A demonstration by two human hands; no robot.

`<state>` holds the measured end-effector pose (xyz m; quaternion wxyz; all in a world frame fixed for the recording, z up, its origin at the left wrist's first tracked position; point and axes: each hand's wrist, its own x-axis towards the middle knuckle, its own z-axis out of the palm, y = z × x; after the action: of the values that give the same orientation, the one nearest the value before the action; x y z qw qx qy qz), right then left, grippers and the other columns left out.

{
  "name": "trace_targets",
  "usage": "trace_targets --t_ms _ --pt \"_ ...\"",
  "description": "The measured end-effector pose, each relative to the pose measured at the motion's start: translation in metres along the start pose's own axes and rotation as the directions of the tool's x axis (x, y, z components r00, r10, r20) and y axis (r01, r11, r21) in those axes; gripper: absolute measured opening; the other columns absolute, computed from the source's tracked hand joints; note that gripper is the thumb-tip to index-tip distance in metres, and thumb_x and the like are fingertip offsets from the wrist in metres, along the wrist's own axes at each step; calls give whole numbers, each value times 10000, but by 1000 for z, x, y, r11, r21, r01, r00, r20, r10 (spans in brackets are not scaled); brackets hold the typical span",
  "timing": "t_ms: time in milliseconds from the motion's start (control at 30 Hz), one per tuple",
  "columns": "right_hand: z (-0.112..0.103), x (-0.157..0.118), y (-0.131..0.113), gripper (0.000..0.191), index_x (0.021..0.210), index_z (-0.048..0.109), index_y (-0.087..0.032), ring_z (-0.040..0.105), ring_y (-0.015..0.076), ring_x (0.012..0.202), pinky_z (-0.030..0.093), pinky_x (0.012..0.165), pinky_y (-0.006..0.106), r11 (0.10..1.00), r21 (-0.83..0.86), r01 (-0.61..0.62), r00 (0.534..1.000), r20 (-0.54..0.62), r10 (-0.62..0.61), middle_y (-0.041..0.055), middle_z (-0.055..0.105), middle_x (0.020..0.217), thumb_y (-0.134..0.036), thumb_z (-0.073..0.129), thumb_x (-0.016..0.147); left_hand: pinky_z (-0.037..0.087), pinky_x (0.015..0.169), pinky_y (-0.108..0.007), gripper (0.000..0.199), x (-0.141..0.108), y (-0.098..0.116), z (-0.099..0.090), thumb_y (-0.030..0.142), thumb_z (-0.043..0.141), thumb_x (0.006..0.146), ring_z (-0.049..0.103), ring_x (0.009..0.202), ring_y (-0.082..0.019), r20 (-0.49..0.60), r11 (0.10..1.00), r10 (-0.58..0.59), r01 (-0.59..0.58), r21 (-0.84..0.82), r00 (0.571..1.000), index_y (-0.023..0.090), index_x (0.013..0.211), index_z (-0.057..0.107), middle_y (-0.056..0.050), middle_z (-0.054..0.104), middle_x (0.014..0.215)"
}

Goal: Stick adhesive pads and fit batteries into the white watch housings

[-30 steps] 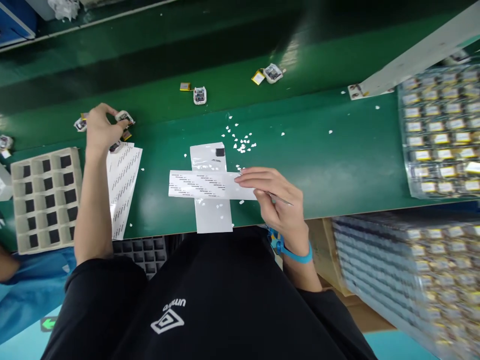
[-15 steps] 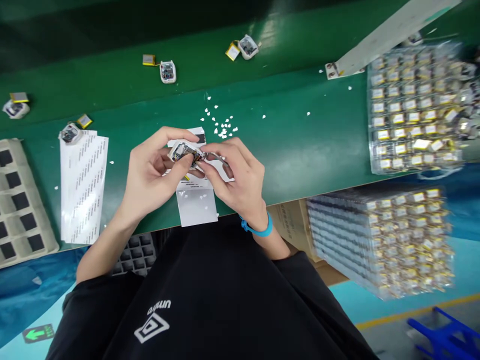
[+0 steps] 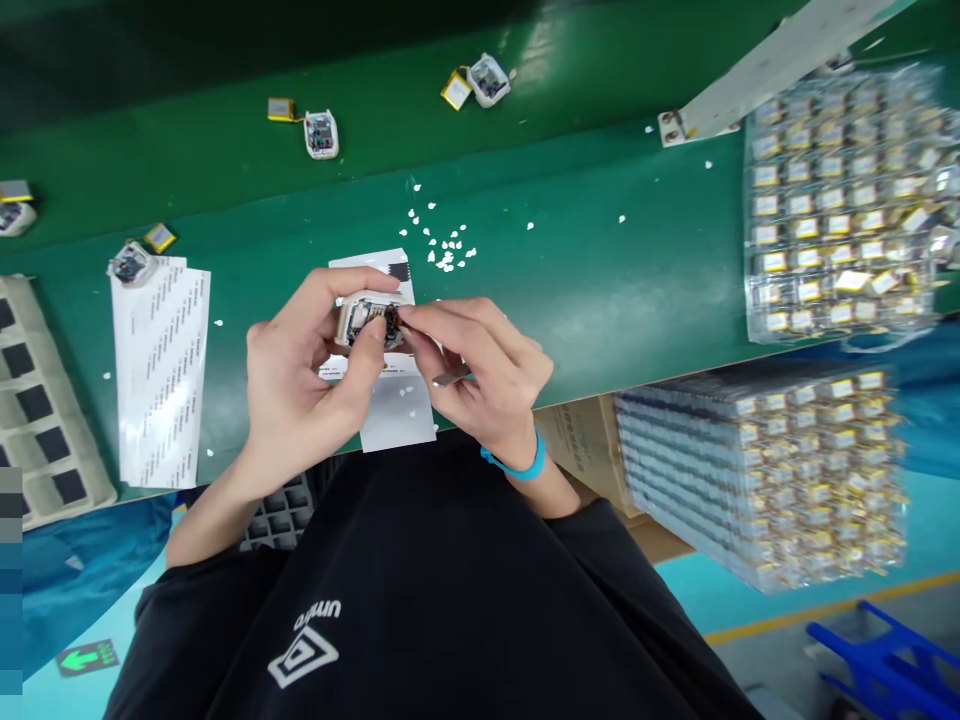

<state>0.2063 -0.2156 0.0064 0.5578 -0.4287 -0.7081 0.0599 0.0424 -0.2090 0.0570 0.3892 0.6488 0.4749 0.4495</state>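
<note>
My left hand [image 3: 304, 365] is closed around a small white device housing [image 3: 346, 325]. The housing's open face is turned up, with a circuit board and thin wires showing inside, and my thumb presses on the board. At the housing's right edge, the thumb and forefinger of my right hand [image 3: 484, 370] pinch together over the wires; their exact grip is hidden. Slim metal tweezers [image 3: 450, 379] stick out from between the right fingers, mostly covered by the hand. Beneath both hands lies a white sheet [image 3: 397, 420] with small white stickers on it.
Small white stickers [image 3: 448, 245] are scattered on the green bench [image 3: 585, 290]. Open housings with batteries [image 3: 321, 135] sit along the back. Adhesive sheets [image 3: 161, 380] and a foam tray [image 3: 90, 470] lie left. A clear battery tray [image 3: 840, 215] stands right, above stacked trays [image 3: 690, 470].
The housing has been turned flatter, its open face more toward me. My right hand has shifted slightly right and down, and the tweezers now point back toward the palm.
</note>
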Motion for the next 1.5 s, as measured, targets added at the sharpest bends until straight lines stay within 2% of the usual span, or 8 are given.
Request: trace_targets --t_ms 133,233,467,633,833,1167,1367,1500 --pt "-4 -1 3 317 1132 757 -194 797 156 878 658 742 274 994 -89 71 994 86 -63 29 842 1030 29 615 956 573 606 -222 183 -3 -3 0 204 721 988 628 576 -112 -32 996 -51 53 78 998 271 1150 772 44 700 756" --pt "-8 0 7 296 1137 761 -197 800 142 902 661 766 261 998 -34 53 985 167 -46 19 843 1054 4 607 984 558 595 -216 153 -4 -10 2 237 723 989 651 602 -120 -48 996 -62 65 53 997 265 1131 775 37 704 748" --pt "-12 0 13 156 1097 786 -216 788 105 880 654 769 239 944 253 -213 953 265 145 -18 845 1016 -140 669 1027 610 556 -226 109 -6 -22 5 260 735 973 773 653 -164 -33 990 -123 120 -74 992 231 1077 754 4 762 844" --pt "-14 -5 17 235 1166 766 -226 801 100 925 671 783 217 987 160 -14 985 172 -14 -13 840 1087 -83 662 1011 627 486 -235 80 -6 -21 4 244 738 979 755 565 -158 -7 970 -166 161 -184 986 244 1057 755 16 756 814" --pt "-18 -6 27 220 1162 764 -202 826 153 920 703 795 251 978 -16 208 970 133 -204 26 852 1056 -84 682 997 638 510 -209 96 -5 -16 7 222 744 969 768 569 -157 20 963 -177 177 -202 984 209 1063 760 -4 770 817" --pt "-20 -4 30 275 1124 745 -211 742 94 783 535 552 218 966 -139 220 958 215 -187 -6 806 1030 -6 605 1005 618 504 -246 96 -6 -14 7 287 770 960 778 632 -189 50 949 -212 218 -230 976 212 1016 748 -19 775 839" --pt "-17 -7 20 233 1144 730 -175 782 109 861 624 668 202 976 -122 179 963 224 -149 19 823 1039 -23 615 1011 564 508 -223 166 -16 -24 11 181 719 934 726 575 -137 28 985 -166 167 -38 986 236 1073 646 42 710 768" --pt "-16 -11 13 306 1186 748 -189 815 134 967 676 774 215 989 -106 101 964 255 -71 24 838 1131 -18 562 1013 525 506 -236 151 -24 -27 18 242 730 961 657 530 -111 -25 995 -96 95 -27 995 248 1043 603 61 677 740"
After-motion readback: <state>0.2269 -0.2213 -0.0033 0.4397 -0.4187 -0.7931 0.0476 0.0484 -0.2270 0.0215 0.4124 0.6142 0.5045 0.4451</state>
